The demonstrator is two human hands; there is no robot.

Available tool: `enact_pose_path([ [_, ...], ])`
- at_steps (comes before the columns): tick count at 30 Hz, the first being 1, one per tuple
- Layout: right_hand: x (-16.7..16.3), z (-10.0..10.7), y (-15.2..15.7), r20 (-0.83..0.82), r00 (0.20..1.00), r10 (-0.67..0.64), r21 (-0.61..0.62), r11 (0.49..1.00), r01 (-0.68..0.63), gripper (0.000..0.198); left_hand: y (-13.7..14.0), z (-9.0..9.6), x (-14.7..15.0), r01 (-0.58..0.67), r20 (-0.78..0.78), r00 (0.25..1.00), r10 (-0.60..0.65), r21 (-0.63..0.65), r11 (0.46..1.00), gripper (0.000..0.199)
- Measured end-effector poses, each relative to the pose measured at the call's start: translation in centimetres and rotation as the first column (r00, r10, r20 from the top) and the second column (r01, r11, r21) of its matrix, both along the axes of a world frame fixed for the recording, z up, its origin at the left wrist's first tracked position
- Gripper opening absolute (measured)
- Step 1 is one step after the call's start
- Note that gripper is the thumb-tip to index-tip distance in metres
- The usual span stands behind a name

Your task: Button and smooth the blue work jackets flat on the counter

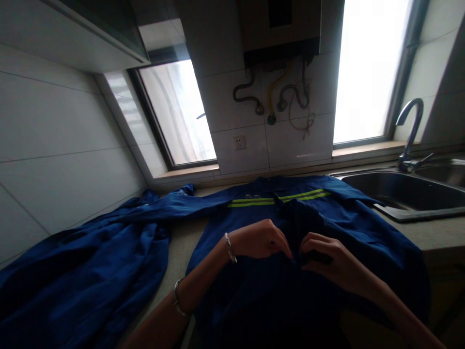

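A blue work jacket (225,232) with two yellow-green stripes across its chest lies spread on the countertop, its lower part hanging over the front edge. My left hand (259,238), with bracelets on wrist and forearm, pinches the cloth near the jacket's front opening. Close beside it on the right, my right hand (323,252) has thumb and fingers curled on the other side of the same opening. The fabric between the hands is dark, so small details such as buttons cannot be made out.
Another blue garment (109,261) lies bunched on the left of the counter (179,242). At the right are a steel sink (399,213) and a faucet (412,131). A water heater (281,29) with hoses hangs on the tiled wall between two windows.
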State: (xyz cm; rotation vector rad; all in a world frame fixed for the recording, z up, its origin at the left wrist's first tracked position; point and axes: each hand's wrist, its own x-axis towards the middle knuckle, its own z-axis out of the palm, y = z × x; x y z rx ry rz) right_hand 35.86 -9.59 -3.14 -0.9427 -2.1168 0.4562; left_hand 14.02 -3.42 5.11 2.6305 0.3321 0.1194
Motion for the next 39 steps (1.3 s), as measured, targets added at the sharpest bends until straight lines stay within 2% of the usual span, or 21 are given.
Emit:
enact_pose_path([
  [5,0.7,-0.4,0.7,-0.131,0.991,0.011,-0.136,0.99,-0.029,0.017,-0.2,-0.1,-0.1,-0.046,-0.015,0.999,0.046,-0.027,0.999,0.036],
  [9,0.6,-1.0,0.9,-0.205,0.978,-0.029,-0.105,0.994,0.008,0.015,-0.5,0.4,-0.3,-0.082,-0.074,0.995,0.074,-0.109,0.991,0.023],
  [12,0.3,-1.5,0.6,-0.203,0.975,-0.091,0.012,0.995,0.095,0.011,-0.8,0.3,0.1,-0.181,-0.001,0.983,0.182,-0.1,0.978,0.027],
  [15,-0.2,-1.8,0.1,-0.213,0.965,-0.154,0.181,0.964,0.194,0.01,-1.0,-0.3,0.8,-0.27,0.107,0.957,0.271,-0.02,0.963,0.039],
  [19,-0.9,-2.2,-0.4,-0.268,0.946,-0.181,0.389,0.878,0.278,0.014,-0.6,-1.1,1.4,-0.191,0.154,0.973,0.173,0.116,0.975,0.033],
  [23,-1.1,-3.7,-0.4,-0.256,0.95,-0.178,0.509,0.811,0.289,0.022,0.2,-1.6,1.4,-0.001,0.143,0.99,-0.017,0.127,0.992,0.03],
  [25,-1.1,-4.6,-0.2,-0.238,0.95,-0.202,0.522,0.798,0.3,0.025,0.5,-1.8,1.4,0.026,0.122,0.992,-0.039,0.107,0.994,0.029],
  [29,-1.1,-5.8,0.2,-0.232,0.941,-0.247,0.543,0.769,0.336,0.027,0.6,-2.0,1.3,-0.038,0.084,0.996,0.027,0.134,0.99,0.023],
  [34,-1.8,-4.9,0.1,-0.282,0.922,-0.267,0.541,0.749,0.382,0.026,1.0,-2.3,1.4,-0.099,0.111,0.991,0.078,0.196,0.976,0.017],
  [36,-2.2,-4.1,0.0,-0.304,0.911,-0.278,0.511,0.76,0.402,0.023,1.1,-2.5,1.5,-0.126,0.132,0.986,0.099,0.219,0.968,0.019],
  [39,-2.8,-3.1,-0.2,-0.291,0.908,-0.301,0.4,0.824,0.401,0.02,1.3,-2.7,1.6,-0.203,0.163,0.973,0.164,0.256,0.945,0.02],
])
